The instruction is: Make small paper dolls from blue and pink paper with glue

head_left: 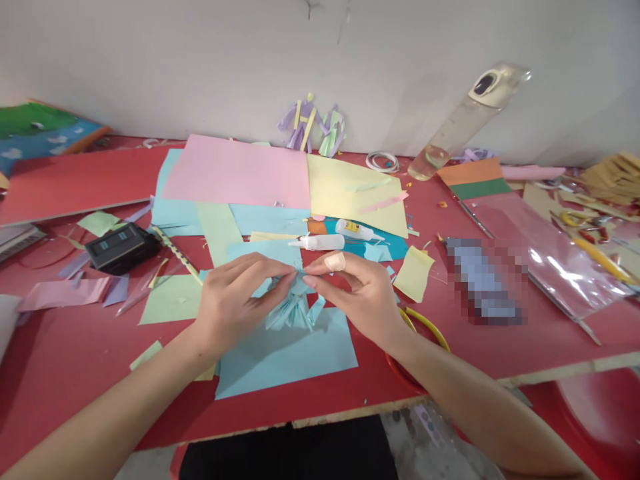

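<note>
Both hands meet over a light blue paper sheet [320,347] in the middle of the red table. A small pleated light blue paper doll [293,313] sits between them, its skirt fanned out below the fingers. My left hand [240,293] pinches its upper part from the left, thumb and forefinger together. From the right, my right hand [360,293], with a plaster on one finger, pinches at the same spot. The fingertips hide the doll's top. Just beyond lie a white glue bottle [325,242] and a second glue bottle with a yellow label [357,230].
Pink paper [240,170] and yellow paper [355,193] lie behind. Two paper dolls [303,123] lean on the wall near a tilted clear bottle [460,127]. A black box [121,248] stands left; yellow-handled scissors [427,327] lie partly under my right forearm.
</note>
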`<action>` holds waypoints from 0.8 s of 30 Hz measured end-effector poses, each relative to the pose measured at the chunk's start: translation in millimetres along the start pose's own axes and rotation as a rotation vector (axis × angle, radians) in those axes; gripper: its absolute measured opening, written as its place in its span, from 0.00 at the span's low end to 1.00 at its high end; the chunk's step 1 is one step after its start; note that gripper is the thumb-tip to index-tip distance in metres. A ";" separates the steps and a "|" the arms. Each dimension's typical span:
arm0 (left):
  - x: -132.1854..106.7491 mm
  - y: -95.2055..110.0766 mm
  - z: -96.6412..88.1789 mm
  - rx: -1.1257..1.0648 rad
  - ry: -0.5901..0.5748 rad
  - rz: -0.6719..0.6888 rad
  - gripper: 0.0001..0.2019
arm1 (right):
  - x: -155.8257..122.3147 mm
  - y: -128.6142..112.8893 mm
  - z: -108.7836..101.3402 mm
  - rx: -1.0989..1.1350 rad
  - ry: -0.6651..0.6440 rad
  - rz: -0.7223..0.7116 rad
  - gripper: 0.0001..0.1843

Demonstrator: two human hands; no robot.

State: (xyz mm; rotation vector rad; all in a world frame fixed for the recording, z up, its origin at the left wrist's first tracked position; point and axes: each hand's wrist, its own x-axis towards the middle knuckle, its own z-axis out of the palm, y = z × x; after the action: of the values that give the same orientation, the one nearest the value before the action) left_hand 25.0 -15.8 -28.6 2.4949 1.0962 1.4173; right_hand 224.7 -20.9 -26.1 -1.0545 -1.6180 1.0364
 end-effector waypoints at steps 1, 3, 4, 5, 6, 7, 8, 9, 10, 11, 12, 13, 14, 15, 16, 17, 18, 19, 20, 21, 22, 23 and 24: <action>0.1 -0.1 -0.2 -0.007 -0.008 -0.031 0.07 | 0.2 -1.2 -0.3 0.002 -0.007 0.009 0.01; 0.4 -0.5 -0.8 -0.025 -0.020 -0.073 0.06 | 0.6 -3.0 -1.0 0.025 -0.020 0.036 0.04; 0.6 -0.7 -1.1 -0.036 -0.027 -0.078 0.06 | 1.0 -3.4 -1.3 0.046 -0.026 0.055 0.06; 1.0 -0.9 -1.4 -0.046 -0.032 -0.076 0.06 | 1.6 -3.5 -1.7 0.073 -0.030 0.079 0.07; 1.5 -1.0 -1.7 -0.053 -0.041 -0.074 0.06 | 2.3 -3.5 -2.0 0.102 -0.035 0.109 0.07; 2.0 -1.1 -2.0 -0.059 -0.048 -0.067 0.07 | 3.1 -3.3 -2.3 0.128 -0.039 0.146 0.06; 2.4 -1.1 -2.2 -0.064 -0.056 -0.060 0.07 | 3.9 -3.1 -2.6 0.151 -0.046 0.185 0.06; 2.7 -1.1 -2.4 -0.068 -0.060 -0.051 0.07 | 4.7 -2.9 -3.0 0.169 -0.052 0.225 0.07; 2.9 -1.2 -2.5 -0.070 -0.065 -0.044 0.07 | 5.4 -2.8 -3.3 0.182 -0.056 0.259 0.09; 2.9 -1.3 -2.6 -0.070 -0.070 -0.036 0.07 | 5.8 -2.7 -3.6 0.189 -0.060 0.288 0.09; 2.8 -1.5 -2.5 -0.069 -0.074 -0.025 0.07 | 6.1 -2.7 -3.9 0.190 -0.066 0.314 0.10; 2.5 -1.9 -2.4 -0.067 -0.079 -0.015 0.06 | 6.3 -2.6 -4.2 0.189 -0.073 0.335 0.10; 2.2 -2.3 -2.3 -0.067 -0.087 -0.007 0.07 | 6.3 -2.4 -4.4 0.187 -0.079 0.350 0.10; 1.8 -2.9 -2.2 -0.071 -0.091 0.004 0.06 | 6.3 -2.3 -4.6 0.186 -0.083 0.361 0.10; 1.4 -3.5 -2.2 -0.080 -0.094 0.010 0.06 | 6.3 -2.2 -4.8 0.185 -0.080 0.367 0.10; 1.0 -4.0 -2.2 -0.094 -0.094 0.013 0.06 | 6.5 -2.2 -4.9 0.184 -0.071 0.366 0.09; 0.7 -4.5 -2.4 -0.113 -0.095 0.006 0.06 | 6.7 -2.4 -4.9 0.184 -0.056 0.360 0.09; 0.4 -4.7 -2.7 -0.133 -0.098 -0.009 0.07 | 7.1 -2.7 -4.9 0.183 -0.040 0.352 0.09; 0.2 -4.7 -3.0 -0.152 -0.101 -0.028 0.07 | 7.5 -3.1 -4.9 0.181 -0.025 0.344 0.09; 0.1 -4.4 -3.4 -0.169 -0.106 -0.051 0.07 | 7.9 -3.5 -4.8 0.180 -0.014 0.335 0.09; 0.0 -4.0 -3.7 -0.182 -0.112 -0.079 0.07 | 8.2 -3.8 -4.7 0.180 -0.006 0.324 0.09; 0.1 -3.5 -3.9 -0.190 -0.115 -0.110 0.07 | 8.3 -3.8 -4.6 0.183 0.002 0.313 0.09; 0.2 -3.1 -3.9 -0.194 -0.115 -0.137 0.07 | 8.3 -3.5 -4.4 0.186 0.008 0.303 0.09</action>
State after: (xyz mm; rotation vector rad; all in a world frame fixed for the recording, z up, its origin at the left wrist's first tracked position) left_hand 20.4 -14.4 -27.4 2.2885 1.0327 1.2610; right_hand 226.5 -13.2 -19.8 -1.1966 -1.3509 1.3522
